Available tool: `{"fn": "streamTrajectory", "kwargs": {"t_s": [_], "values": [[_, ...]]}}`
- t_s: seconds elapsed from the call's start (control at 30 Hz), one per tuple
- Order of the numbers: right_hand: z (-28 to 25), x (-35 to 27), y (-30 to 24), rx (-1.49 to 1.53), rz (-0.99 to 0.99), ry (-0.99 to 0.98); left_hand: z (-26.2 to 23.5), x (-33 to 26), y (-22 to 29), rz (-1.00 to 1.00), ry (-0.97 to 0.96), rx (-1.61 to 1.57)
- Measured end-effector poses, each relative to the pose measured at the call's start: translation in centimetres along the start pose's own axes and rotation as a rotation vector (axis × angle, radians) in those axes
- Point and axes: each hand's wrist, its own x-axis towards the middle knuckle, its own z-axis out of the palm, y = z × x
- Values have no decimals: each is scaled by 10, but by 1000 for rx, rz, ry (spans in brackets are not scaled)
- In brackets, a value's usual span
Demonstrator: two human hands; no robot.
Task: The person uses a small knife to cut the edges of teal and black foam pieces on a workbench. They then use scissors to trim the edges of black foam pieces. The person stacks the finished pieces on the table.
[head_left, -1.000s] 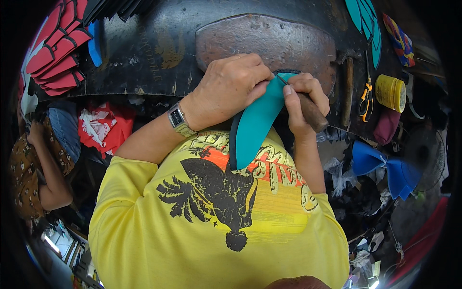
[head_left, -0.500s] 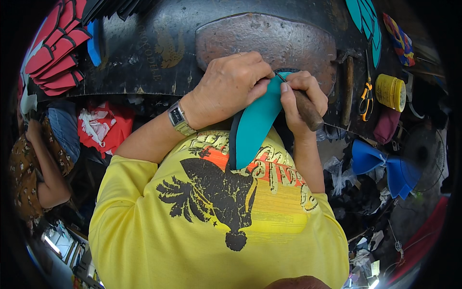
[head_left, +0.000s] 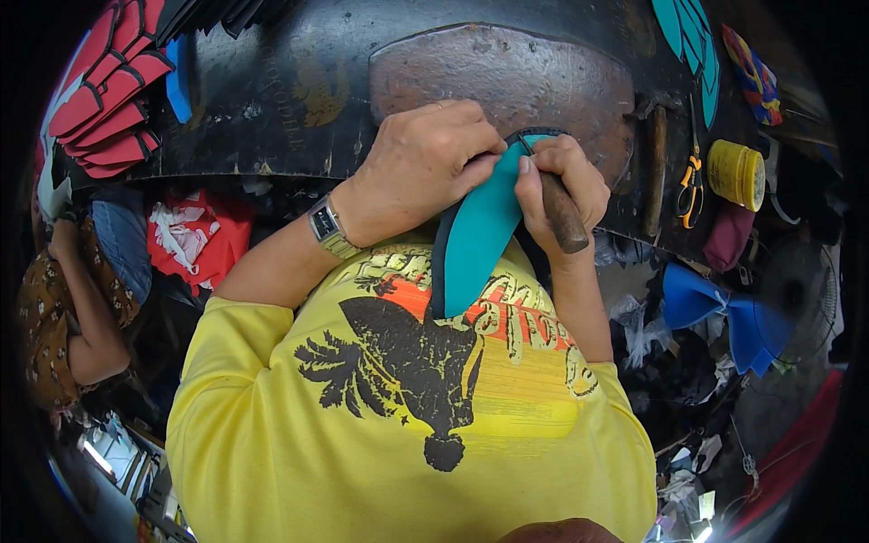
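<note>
Teal sole [head_left: 478, 242] at the frame's centre could get gouged if the wooden-handled tool [head_left: 563, 217], gripped by fingers of the right hand [head_left: 572, 181], skids, while those of the left hand [head_left: 430, 158] are closed at the sole's edge, contents hidden

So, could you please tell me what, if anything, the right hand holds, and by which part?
An awl-like tool, by its wooden handle, near the metal shaft.

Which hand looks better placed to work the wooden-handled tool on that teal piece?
Right, probably: the right hand grips the wooden-handled tool, its thin end at the teal piece. The left hand, by its edge, lacks that tool.
</note>
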Motion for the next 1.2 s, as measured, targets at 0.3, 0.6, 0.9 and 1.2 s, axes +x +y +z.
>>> {"fn": "streamTrajectory", "kwargs": {"t_s": [0.3, 0.6, 0.9, 1.2], "values": [[-8, -1, 0, 221, 153, 3, 0, 1, 0, 31, -12, 34], [-4, 1, 2, 122, 33, -35, 2, 1, 1, 24, -9, 43], [-7, 2, -1, 172, 96, -71, 1, 1, 2, 21, -9, 58], [2, 2, -8, 6, 9, -63, -5, -7, 1, -15, -18, 36]]}}
